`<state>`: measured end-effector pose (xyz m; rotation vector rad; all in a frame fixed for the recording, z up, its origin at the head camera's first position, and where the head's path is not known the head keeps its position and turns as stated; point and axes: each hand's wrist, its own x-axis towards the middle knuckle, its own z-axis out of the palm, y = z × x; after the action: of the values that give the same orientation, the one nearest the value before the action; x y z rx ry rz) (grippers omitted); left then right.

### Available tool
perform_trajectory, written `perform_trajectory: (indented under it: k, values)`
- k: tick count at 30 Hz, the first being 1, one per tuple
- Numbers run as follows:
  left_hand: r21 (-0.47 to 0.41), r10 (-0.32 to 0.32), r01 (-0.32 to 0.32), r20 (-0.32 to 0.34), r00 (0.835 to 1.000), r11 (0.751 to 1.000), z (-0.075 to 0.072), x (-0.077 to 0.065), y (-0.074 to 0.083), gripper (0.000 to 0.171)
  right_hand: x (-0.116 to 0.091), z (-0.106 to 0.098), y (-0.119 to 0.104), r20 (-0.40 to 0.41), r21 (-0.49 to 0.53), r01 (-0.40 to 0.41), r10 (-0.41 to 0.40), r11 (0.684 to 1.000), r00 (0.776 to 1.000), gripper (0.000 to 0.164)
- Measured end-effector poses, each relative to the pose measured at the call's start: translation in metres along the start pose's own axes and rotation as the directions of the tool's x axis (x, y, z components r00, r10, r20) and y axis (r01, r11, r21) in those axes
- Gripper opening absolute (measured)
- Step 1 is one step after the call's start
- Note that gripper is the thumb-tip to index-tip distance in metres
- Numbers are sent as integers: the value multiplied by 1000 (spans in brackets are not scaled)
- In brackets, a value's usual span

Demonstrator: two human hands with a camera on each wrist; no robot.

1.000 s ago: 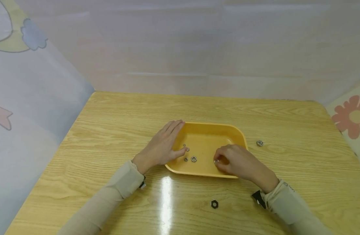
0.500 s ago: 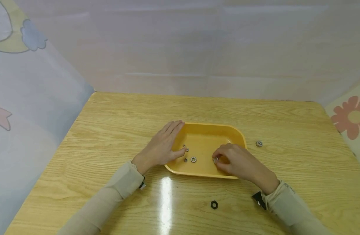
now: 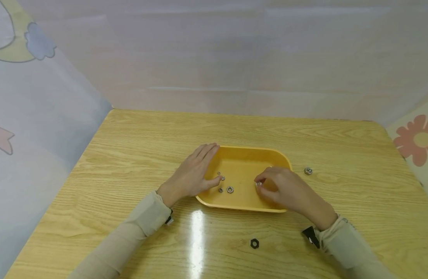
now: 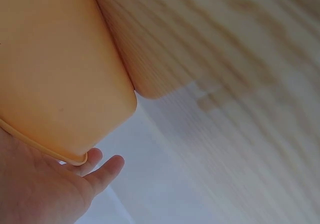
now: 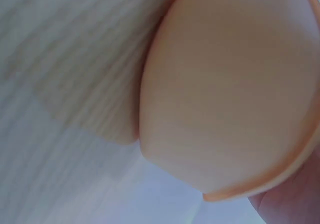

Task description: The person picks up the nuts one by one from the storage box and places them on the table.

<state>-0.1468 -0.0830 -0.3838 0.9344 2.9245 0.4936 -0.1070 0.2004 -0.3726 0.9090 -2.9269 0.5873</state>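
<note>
Right hand (image 3: 291,190) pinches metal nut (image 3: 258,184)

Thumb and fingertips hold it in the right half of the round-cornered yellow tray (image 3: 245,164). Left hand (image 3: 191,172), fingers straight, rests on the tray's left rim. Smooth floor extends leftward to four loose nuts (image 3: 230,189).

Working remotely, I observe a yellow tray (image 3: 247,168), oblong with rounded corners, upright, the left hand (image 3: 189,174) against its left end. Inside, toward the right end, the right hand (image 3: 289,192) pinches a silver nut (image 3: 258,184). Four metal nuts (image 3: 230,189) of unequal size lie in the left part. Outside, I note a silver hex nut (image 3: 308,171) to the right and a black hex nut (image 3: 252,243) in front.
</note>
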Motion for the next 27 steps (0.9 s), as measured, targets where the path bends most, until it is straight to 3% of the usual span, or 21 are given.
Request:
perform_trajectory:
  k: [11,27]
  values:
    - [-1,-4,4,9,1000,1000,0,1,-1,86,1,-15,7,-90,-10,43,-44,999,995,16]
    - [8,18,-18,-17,1000,1000,1,-1,-2,85,-10,-30,21,-189,-68,14,-27,998,982,17]
